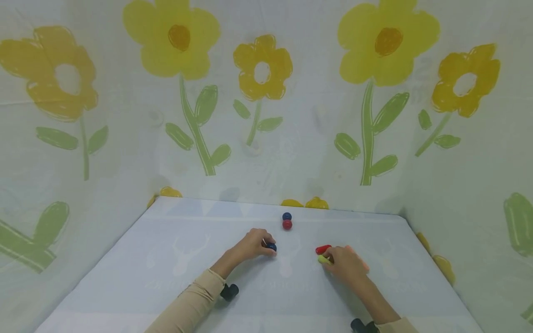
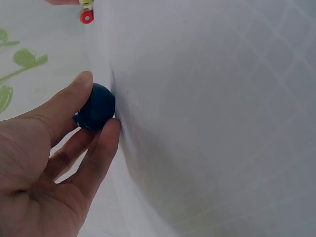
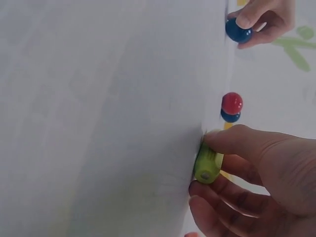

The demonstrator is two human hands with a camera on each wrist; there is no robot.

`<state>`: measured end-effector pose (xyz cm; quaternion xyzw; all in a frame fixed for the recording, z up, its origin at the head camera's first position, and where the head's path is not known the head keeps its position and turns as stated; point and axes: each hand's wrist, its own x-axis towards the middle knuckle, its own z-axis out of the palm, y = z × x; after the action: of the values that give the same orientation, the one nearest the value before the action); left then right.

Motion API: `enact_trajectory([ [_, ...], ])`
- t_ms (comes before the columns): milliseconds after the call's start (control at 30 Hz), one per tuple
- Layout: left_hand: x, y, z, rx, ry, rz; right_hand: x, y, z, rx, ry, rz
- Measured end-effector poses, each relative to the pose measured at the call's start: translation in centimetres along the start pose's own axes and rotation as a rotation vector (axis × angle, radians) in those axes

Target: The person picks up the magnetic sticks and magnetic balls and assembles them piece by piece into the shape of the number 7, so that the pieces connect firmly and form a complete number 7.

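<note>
My left hand (image 1: 252,243) pinches a dark blue ball (image 1: 271,247) between thumb and fingertips. In the left wrist view that blue ball (image 2: 98,108) sits right at the white tabletop. On the right, my right hand (image 1: 344,262) holds a short yellow-green cylinder (image 1: 323,260) by thumb and fingers, low over the table. Seen from the right wrist, the green cylinder (image 3: 208,165) shows a round end with a small dimple. A red cylinder (image 1: 323,249) lies just beyond the green one. An orange stick-like piece (image 1: 363,262) is partly hidden behind the right hand.
Farther back on the white table (image 1: 233,222) a red ball (image 1: 287,225) stands in front of another blue ball (image 1: 287,216), the two close together. Flower-printed sheets (image 1: 291,157) hang around the table's back and sides. A black wrist mount (image 1: 230,292) is under the left forearm.
</note>
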<state>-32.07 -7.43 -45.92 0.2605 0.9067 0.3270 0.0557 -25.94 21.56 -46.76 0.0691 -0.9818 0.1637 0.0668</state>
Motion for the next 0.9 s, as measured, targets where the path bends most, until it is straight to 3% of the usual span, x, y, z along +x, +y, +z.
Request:
enact_trajectory([
  [233, 0.1, 0.0, -0.1, 0.01, -0.004, -0.005, 0.3, -0.9, 0.2, -0.029, 0.007, -0.048],
  [633, 0.3, -0.3, 0.0, 0.009, -0.003, 0.009, 1.2, -3.8, 0.5, -0.006, -0.047, -0.029],
  [900, 0.2, -0.3, 0.1, 0.015, 0.003, 0.009, 1.3, -5.2, 1.0, 0.014, -0.031, -0.058],
])
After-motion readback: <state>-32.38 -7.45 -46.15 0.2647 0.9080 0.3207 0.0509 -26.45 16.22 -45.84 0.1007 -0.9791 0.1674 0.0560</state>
